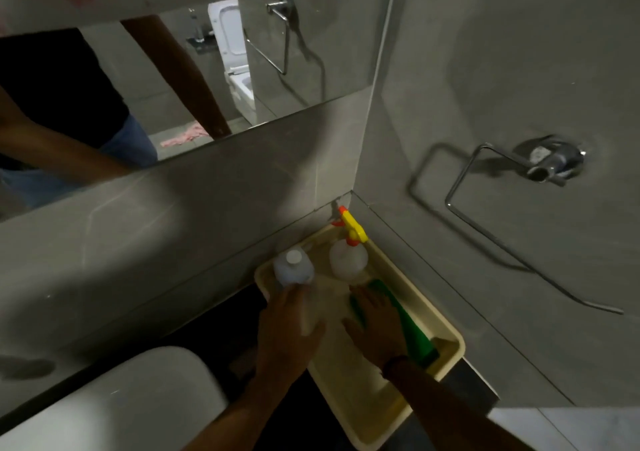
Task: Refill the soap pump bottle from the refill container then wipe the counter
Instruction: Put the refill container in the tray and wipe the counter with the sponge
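A cream tray [446,343] sits on the dark counter in the corner. In its far left end stands a translucent white bottle with a white cap [293,267]; my left hand [289,329] grips its lower body. Beside it stands a clear spray bottle with a yellow and orange trigger head [348,260]. A green cloth [414,329] lies along the tray's right side, and my right hand [375,319] rests on it with fingers spread flat.
A white basin [114,402] fills the lower left. Grey tiled walls close the corner behind and right of the tray. A chrome towel ring [485,180] juts from the right wall. A mirror [173,87] hangs above the backsplash.
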The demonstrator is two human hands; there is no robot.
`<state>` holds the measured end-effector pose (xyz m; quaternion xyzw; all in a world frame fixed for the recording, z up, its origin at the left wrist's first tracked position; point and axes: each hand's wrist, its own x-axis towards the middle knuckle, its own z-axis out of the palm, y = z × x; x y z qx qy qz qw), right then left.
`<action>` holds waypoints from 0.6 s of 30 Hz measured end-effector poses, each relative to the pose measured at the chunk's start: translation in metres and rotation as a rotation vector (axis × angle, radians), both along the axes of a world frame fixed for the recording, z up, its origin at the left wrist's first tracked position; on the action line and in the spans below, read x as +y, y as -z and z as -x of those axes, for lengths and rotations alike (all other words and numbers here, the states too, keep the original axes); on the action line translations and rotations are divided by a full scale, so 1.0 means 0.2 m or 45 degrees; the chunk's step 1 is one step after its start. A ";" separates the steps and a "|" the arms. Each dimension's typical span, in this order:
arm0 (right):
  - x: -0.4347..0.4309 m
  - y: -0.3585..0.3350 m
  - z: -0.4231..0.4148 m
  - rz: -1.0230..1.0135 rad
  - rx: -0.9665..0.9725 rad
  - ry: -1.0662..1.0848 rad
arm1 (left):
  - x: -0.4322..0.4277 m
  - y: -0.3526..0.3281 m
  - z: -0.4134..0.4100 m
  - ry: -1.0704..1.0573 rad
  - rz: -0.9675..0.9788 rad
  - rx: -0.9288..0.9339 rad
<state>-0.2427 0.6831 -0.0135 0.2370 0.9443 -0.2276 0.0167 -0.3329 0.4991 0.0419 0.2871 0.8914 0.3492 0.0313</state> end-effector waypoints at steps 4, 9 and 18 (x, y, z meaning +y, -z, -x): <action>0.11 0.07 -0.14 -0.093 -0.246 -0.059 | 0.12 0.15 -0.18 0.223 0.293 0.048; 0.14 0.13 -0.16 -0.180 -0.375 -0.197 | 0.15 0.30 -0.26 0.354 0.444 -0.025; 0.14 0.24 -0.15 -0.296 -0.352 -0.157 | 0.13 0.36 -0.29 0.397 0.562 0.105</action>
